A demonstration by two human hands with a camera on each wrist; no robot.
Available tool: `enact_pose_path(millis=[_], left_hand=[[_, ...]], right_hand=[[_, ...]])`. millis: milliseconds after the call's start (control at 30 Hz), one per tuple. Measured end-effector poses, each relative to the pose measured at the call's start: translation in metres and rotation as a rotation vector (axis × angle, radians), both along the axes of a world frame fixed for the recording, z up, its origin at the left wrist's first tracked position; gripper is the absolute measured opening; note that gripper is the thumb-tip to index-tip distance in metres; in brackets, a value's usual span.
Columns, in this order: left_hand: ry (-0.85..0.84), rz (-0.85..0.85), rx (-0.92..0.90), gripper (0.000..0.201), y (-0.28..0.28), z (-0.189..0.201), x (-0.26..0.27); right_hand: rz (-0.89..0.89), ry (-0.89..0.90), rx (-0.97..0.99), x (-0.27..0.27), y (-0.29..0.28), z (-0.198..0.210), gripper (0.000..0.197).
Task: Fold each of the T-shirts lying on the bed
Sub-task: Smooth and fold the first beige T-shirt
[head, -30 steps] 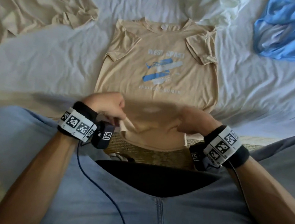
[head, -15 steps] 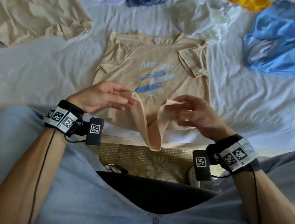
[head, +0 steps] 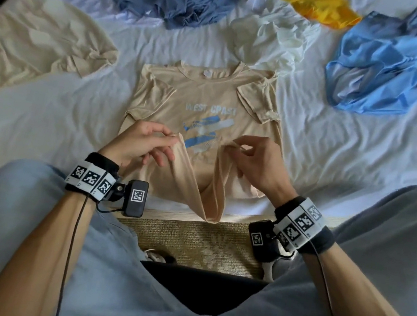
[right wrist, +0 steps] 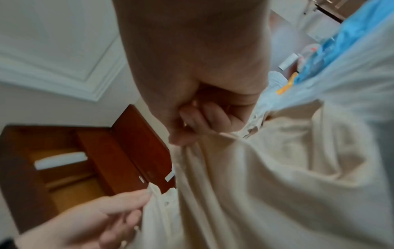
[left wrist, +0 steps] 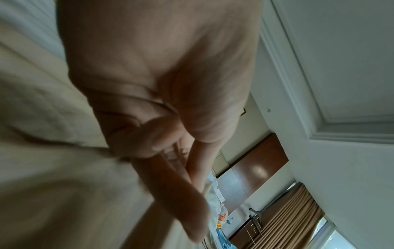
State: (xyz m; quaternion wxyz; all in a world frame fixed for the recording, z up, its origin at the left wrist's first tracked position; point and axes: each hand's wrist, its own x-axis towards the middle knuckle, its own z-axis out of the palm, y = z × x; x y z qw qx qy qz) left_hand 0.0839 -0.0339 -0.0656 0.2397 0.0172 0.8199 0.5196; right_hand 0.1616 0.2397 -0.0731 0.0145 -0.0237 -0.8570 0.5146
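Bottom-up fold underway: both hands, left [head: 142, 141] and right [head: 258, 159], pinch the beige T-shirt [head: 205, 95] hem at frame centre; next, carry it toward the collar.

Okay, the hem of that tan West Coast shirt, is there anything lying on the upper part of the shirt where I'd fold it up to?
Nothing visible. Left hand and right hand pinch the tan shirt's hem; its chest is bare. The white garment lies just beyond the collar.

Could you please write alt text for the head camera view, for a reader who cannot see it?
Both hands, left hand and right hand, pinch the hem of a beige T-shirt and lift it off the white bed; other T-shirts lie crumpled behind.
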Motion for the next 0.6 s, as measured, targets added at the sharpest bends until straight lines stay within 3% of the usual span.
enact_pose_path(millis=[300,500,600], left_hand=[[0.202,0.257,0.169,0.021,-0.001,0.004,-0.013],[0.427,0.955,0.354,0.017,-0.031,0.004,-0.045],[0.497,1.054,0.380,0.024,-0.040,0.009,-0.056]], right_hand=[[-0.465,0.017,-0.559,-0.037,-0.003,0.021,0.017],[-0.765,0.051,-0.911,-0.063,0.036,0.016,0.014],[-0.838,0.041,-1.012,-0.076,0.058,0.011,0.017]])
